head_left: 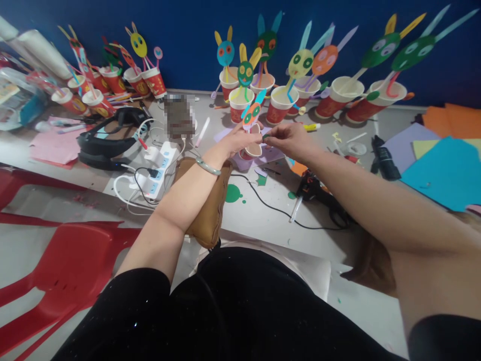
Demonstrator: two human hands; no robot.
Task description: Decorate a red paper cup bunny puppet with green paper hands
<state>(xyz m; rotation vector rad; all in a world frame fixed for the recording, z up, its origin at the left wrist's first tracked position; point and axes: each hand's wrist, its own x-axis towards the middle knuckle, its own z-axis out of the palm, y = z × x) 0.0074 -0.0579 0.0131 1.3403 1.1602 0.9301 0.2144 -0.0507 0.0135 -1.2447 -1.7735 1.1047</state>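
Observation:
My left hand holds a red and white paper cup tilted on its side, with an orange paper face with blue ears sticking up from it. My right hand meets it from the right, fingertips pinching a small green paper bit at the cup's rim. A pale green bangle sits on my left wrist. Both hands hover above a purple paper sheet on the grey table.
Finished cups with paper rabbit faces line the blue wall, such as the row in the middle and a cluster at left. A black glue gun with cable, a white power strip, a brown pouch, coloured paper sheets and red chairs surround me.

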